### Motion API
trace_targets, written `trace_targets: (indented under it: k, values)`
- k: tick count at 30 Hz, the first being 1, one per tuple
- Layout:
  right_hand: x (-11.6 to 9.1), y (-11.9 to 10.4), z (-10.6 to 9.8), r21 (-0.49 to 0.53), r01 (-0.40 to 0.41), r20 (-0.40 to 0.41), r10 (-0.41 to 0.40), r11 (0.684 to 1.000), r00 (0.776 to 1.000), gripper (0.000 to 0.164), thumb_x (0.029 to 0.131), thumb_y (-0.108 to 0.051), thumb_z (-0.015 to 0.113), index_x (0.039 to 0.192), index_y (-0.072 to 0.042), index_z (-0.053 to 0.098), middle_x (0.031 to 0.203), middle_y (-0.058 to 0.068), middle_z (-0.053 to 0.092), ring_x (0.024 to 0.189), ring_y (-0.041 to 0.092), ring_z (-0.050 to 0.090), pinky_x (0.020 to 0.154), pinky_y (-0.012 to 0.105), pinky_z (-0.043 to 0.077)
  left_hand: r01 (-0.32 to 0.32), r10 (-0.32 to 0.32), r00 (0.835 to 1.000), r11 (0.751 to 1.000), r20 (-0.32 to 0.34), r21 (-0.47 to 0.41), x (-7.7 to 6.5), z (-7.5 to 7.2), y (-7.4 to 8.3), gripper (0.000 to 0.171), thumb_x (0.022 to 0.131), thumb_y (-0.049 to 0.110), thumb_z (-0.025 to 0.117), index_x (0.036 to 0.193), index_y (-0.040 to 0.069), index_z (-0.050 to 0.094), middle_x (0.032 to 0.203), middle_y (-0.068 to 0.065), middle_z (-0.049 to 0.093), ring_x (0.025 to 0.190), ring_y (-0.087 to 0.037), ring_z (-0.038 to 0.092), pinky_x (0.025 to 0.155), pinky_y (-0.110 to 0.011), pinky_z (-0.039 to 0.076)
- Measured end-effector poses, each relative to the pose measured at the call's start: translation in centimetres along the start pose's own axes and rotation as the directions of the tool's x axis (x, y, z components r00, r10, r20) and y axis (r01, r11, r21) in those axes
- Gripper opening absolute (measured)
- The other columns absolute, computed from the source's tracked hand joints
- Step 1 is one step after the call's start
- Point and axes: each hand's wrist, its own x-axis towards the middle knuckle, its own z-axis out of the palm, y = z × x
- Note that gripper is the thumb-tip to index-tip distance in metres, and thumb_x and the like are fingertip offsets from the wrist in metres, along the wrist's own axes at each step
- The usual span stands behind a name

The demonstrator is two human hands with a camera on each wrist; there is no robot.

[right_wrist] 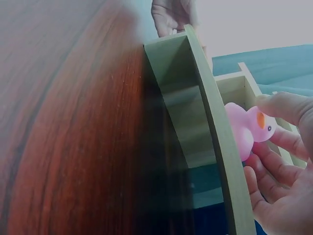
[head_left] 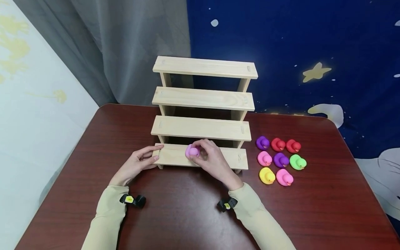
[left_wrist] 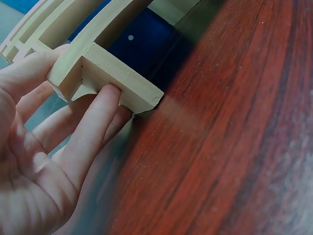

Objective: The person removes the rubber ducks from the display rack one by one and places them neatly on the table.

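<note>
My right hand pinches a pink rubber duck between thumb and fingers, at the middle of the lowest step of a wooden stepped shelf. In the right wrist view the duck sits upright against the board's top, its orange beak beside my thumb. At the left end of that same step, my left hand grips the board. The left wrist view shows the fingers of that hand around the board's end, one fingertip pressed on the side support.
Right of the shelf, several rubber ducks stand in loose rows on the dark red table: purple, red, pink, green and yellow. A grey curtain and a blue patterned cloth hang behind.
</note>
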Motion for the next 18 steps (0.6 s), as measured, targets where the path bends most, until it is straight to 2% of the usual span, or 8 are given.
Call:
trace_targets:
  k: [4,18]
  values:
    - [0.0,0.2,0.1,0.015,-0.027,0.016,0.027,1.000,1.000,0.024,0.082,-0.010,0.078,0.104,-0.008,0.068,0.095,-0.002,0.061,0.086,0.020,0.051,0.074,0.036,0.045,0.006,-0.006,1.000,1.000,-0.005,0.013,0.1,0.1,-0.1,0.049,0.095,0.013,0.064,0.140,0.005,0.050,0.134,-0.019,0.052,0.104,-0.023,0.063,0.084,-0.036,0.051]
    - [-1.1,0.3,-1.5,0.037,-0.010,0.003,0.010,0.999,1.000,0.027,0.078,-0.007,0.080,0.103,-0.009,0.070,0.098,-0.004,0.063,0.091,0.014,0.053,0.077,0.034,0.049,0.009,-0.009,1.000,0.998,-0.012,0.058,0.0,-0.2,-0.3,0.048,0.095,0.018,0.064,0.141,0.009,0.051,0.138,-0.011,0.051,0.106,-0.021,0.062,0.085,-0.034,0.051]
